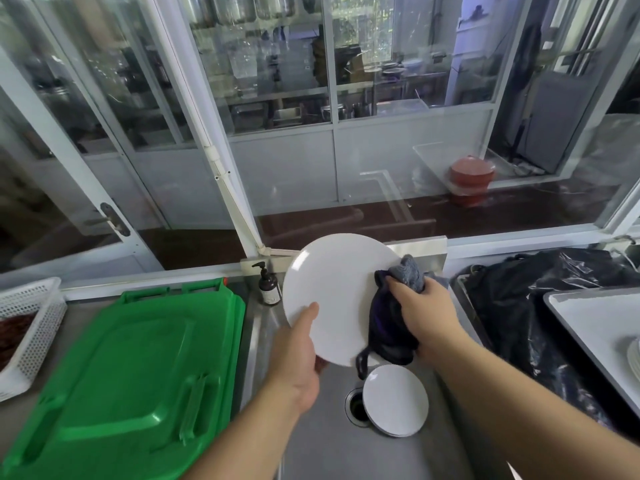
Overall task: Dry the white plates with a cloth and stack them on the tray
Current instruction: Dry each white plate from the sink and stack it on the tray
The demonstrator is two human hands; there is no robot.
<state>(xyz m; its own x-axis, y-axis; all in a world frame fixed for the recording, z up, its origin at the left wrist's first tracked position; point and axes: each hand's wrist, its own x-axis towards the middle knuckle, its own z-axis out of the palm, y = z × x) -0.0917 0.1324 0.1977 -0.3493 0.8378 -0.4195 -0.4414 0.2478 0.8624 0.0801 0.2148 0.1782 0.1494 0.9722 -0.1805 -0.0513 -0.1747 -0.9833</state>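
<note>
Between both hands (301, 355) (427, 315), white plate (332, 292) tilts.

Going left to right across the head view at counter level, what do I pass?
White perforated plastic basket → green plastic lid → dark pump bottle → left hand holding round white plate → right hand gripping dark cloth → black plastic bag → white tray.

No legible text, bottle label (270, 293) blurred

Both forearms reaching forward, hands raised.
Left hand (300, 348) gripping with thumb extended on top; right hand (424, 315) curled, knuckles up.
</note>
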